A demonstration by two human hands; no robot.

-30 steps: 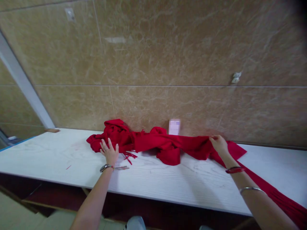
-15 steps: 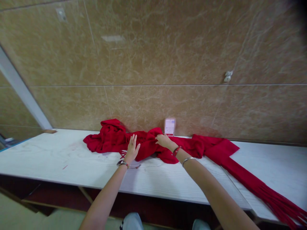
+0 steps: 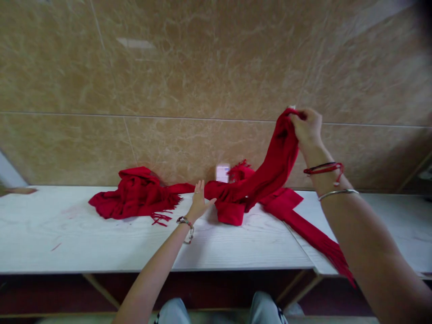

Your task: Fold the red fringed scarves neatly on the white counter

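The only view, head, looks from the wearer's head forward and steeply down, both forearms reaching in from the bottom edge, onto a white tabletop [image 3: 263, 252] and the marbled tile wall [image 3: 189, 67] behind it.

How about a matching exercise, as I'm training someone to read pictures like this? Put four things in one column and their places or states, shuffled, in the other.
Things:
1. right hand
2. left hand
3. silver bangle
4. small pale rectangle

Places and states:
A. low in front of the wall, partly behind the red cloth
B. open, with fingers spread
C. worn around the right forearm
D. raised, gripping the red cloth

Right pairs: 1-D, 2-B, 3-C, 4-A
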